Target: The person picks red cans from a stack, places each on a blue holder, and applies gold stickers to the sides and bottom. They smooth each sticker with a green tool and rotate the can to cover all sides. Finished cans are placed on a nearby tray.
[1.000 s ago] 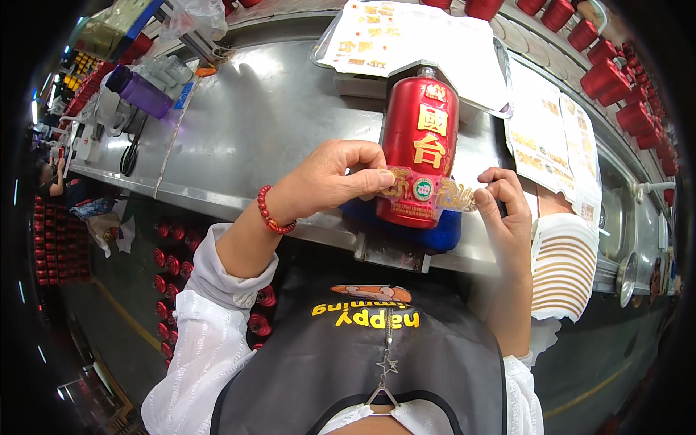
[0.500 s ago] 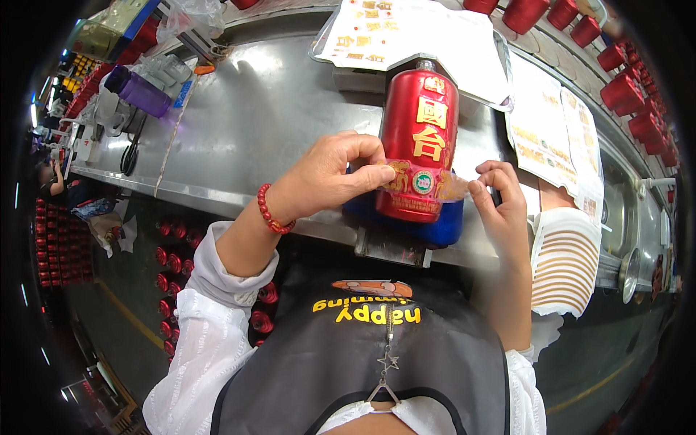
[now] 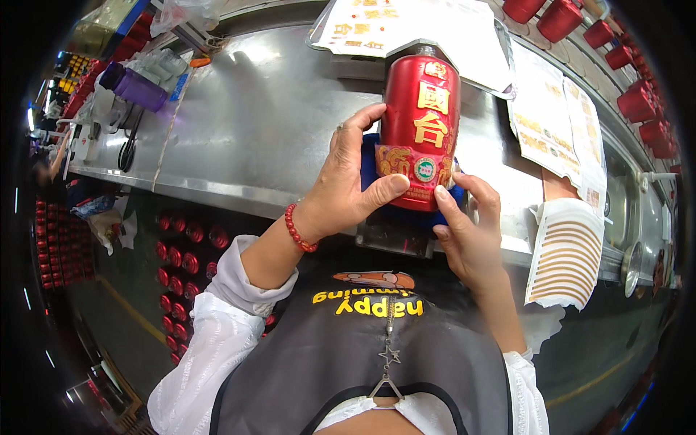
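Bottle (image 3: 418,90): resting on a blue pad (image 3: 368,158).
Left hand (image 3: 342,177): we are spreading fingers wide along its side.
Right hand (image 3: 471,232): we are touching its lower right, fingers narrowly parted.

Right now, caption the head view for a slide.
Left hand and right hand touch a red bottle resting on a blue support, gold-patterned band across its lower part.

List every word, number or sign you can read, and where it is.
I won't copy wording, but here's where it stands:
Red bottle: large gold characters.
Gold-patterned label on it: round emblem, print too small to read.
Black apron: yellow lettering, upside down.
White sheet behind: gold characters.
White sheets at right: gold print, too small.
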